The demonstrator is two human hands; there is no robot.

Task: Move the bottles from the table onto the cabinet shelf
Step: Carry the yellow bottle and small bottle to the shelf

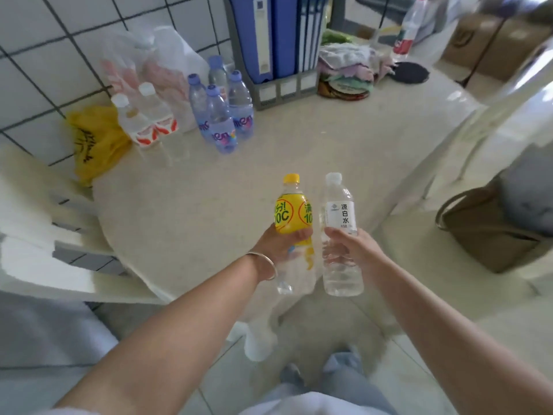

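My left hand grips a yellow-capped, yellow-labelled bottle by its middle. Beside it, my right hand grips a clear water bottle with a white cap and white label. Both bottles are upright, lifted over the near edge of the round cream table. At the table's far left stand several purple-capped bottles and two white-capped bottles with red-and-white labels. No cabinet shelf is in view.
A yellow plastic bag and clear bags lie against the tiled wall. Blue binders in a grey rack, a pile of cloths and a red-labelled bottle sit at the table's back. White chairs flank it; a brown bag is on the right.
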